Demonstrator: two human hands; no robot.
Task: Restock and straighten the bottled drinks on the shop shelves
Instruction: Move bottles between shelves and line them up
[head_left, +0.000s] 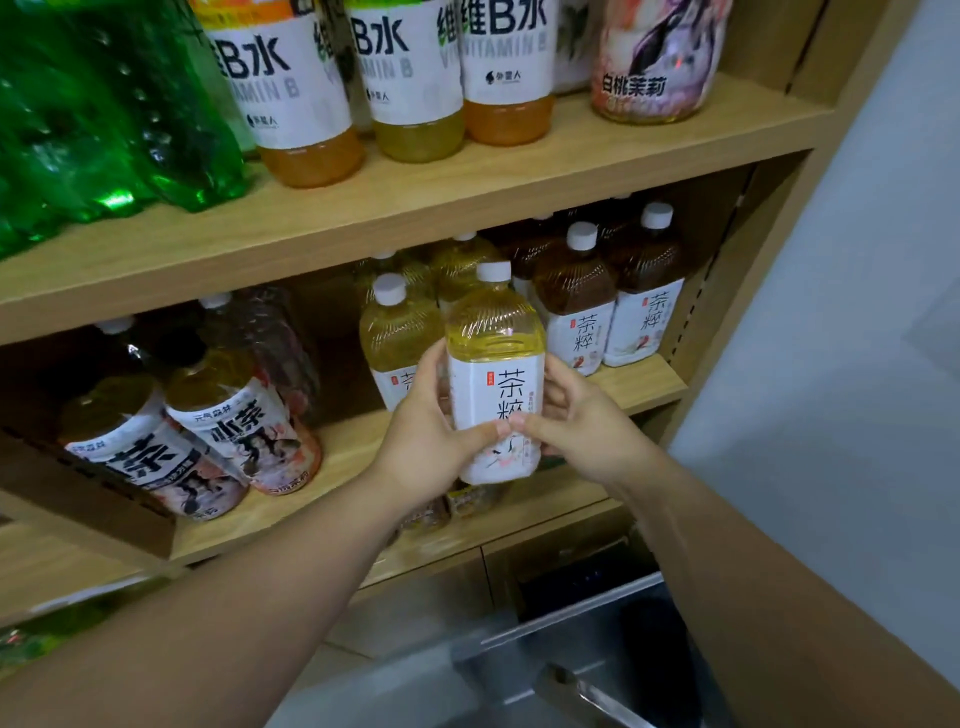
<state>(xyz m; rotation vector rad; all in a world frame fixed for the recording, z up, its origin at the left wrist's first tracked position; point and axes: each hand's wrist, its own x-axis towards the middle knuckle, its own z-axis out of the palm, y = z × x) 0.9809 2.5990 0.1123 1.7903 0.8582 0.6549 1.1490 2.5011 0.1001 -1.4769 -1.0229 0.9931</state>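
Before the middle shelf (639, 387), both hands (431, 441) (582, 431) clasp an upright white-capped yellow tea bottle (496, 374)

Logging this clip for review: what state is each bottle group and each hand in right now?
Yellow tea bottle: capped, upright, held off the shelf by both hands.
Left hand: grip closed on that bottle's label.
Right hand: grip closed on its other side.
Brown tea bottles: capped, upright, lined up.
Peach-label tea bottles: leaning to the left in this wide-angle view.
Vitamin B bottles: upright on upper shelf.
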